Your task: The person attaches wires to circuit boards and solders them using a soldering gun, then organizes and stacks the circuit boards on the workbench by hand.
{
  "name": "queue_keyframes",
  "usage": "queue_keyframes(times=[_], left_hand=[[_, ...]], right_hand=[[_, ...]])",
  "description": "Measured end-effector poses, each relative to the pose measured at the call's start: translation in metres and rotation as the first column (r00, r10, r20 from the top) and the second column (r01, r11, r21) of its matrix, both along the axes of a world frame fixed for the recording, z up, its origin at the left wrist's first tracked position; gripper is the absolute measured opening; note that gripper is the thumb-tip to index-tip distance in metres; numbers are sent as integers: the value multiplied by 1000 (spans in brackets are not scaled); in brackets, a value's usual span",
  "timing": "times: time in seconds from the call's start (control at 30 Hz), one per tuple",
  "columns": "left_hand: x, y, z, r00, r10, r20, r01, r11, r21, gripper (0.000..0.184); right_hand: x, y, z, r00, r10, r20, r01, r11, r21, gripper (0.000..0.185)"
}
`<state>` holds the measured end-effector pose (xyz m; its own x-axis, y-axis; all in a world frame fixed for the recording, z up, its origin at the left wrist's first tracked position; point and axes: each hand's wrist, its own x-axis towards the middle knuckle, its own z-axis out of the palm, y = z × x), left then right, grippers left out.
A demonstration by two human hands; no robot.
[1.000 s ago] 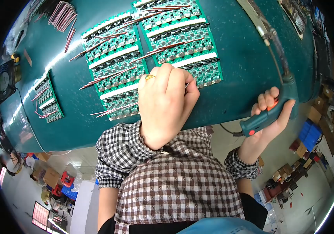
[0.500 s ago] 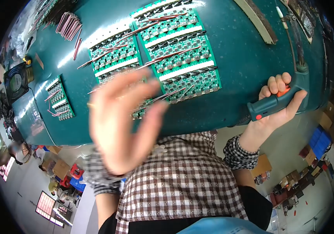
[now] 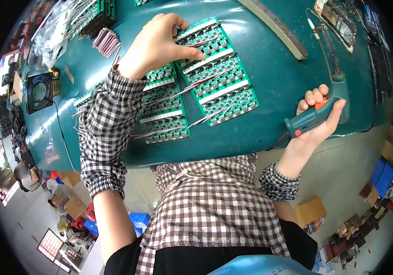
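Note:
My left hand (image 3: pixel 157 43) reaches over the table to the right-hand green circuit board (image 3: pixel 224 78). Its thumb presses on the board's face and its curled fingers are at the far left corner, where the grip is partly hidden. Red and white wires lie across this board. A second circuit board (image 3: pixel 164 123) lies just left of it, partly under my left forearm. In my right hand (image 3: pixel 320 112) is a dark green soldering gun (image 3: pixel 313 121), with a finger by its orange trigger and its metal end pointing away from me.
A bundle of wires (image 3: pixel 106 42) and a stack of boards (image 3: pixel 98 18) lie at the far left. A black fan (image 3: pixel 39 93) stands at the left edge. A long bar (image 3: pixel 274 28) and a worn metal tray (image 3: pixel 336 23) lie at the far right.
My left hand has moved away from me, from above the nearer boards to the right-hand board's far left corner. My right hand keeps hold of the soldering gun. The whole view has shifted.

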<state>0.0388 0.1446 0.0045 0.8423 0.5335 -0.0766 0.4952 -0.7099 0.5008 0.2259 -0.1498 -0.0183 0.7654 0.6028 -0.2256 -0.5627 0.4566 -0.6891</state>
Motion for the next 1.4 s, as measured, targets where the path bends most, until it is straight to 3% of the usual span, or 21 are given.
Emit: queue_keyframes(times=[0.07, 0.17, 0.2, 0.23, 0.33, 0.37, 0.5, 0.63, 0.97, 1.4], left_hand=[[-1, 1, -2, 994, -45, 95, 41, 998, 47, 62], [-3, -3, 9, 975, 35, 217, 61, 906, -420, 47], [-4, -11, 25, 972, 75, 222, 59, 837, -544, 36], [-10, -20, 46, 964, 179, 195, 15, 697, -717, 37], [-36, -47, 77, 726, 521, 449, -31, 677, -736, 38], [-45, -49, 85, 619, 625, 475, 50, 573, -818, 45], [-70, -58, 112, 357, 737, 574, 191, 544, -817, 47], [-80, -60, 123, 271, 784, 559, 253, 502, -827, 44], [-80, -62, 125, 266, 788, 555, 268, 493, -828, 47], [-74, -60, 118, 322, 819, 476, 254, 409, -876, 49]], right_hand=[[3, -1, -3, 999, -17, -41, 18, 999, 32, 52], [11, -6, -9, 997, -23, -77, 29, 997, 77, 53], [13, -7, -12, 996, -27, -85, 35, 996, 86, 53], [14, -7, -13, 995, -29, -92, 38, 995, 97, 53], [13, -8, -13, 996, -53, -69, 58, 996, 70, 52], [16, -10, -17, 996, -52, -67, 57, 995, 76, 52], [22, -18, -20, 997, -8, -73, 21, 984, 176, 49], [23, -24, -23, 996, -1, -94, 22, 973, 229, 47], [13, -28, -11, 997, -52, -59, 62, 981, 184, 46], [14, -30, -13, 999, 5, -51, 8, 972, 236, 46]])
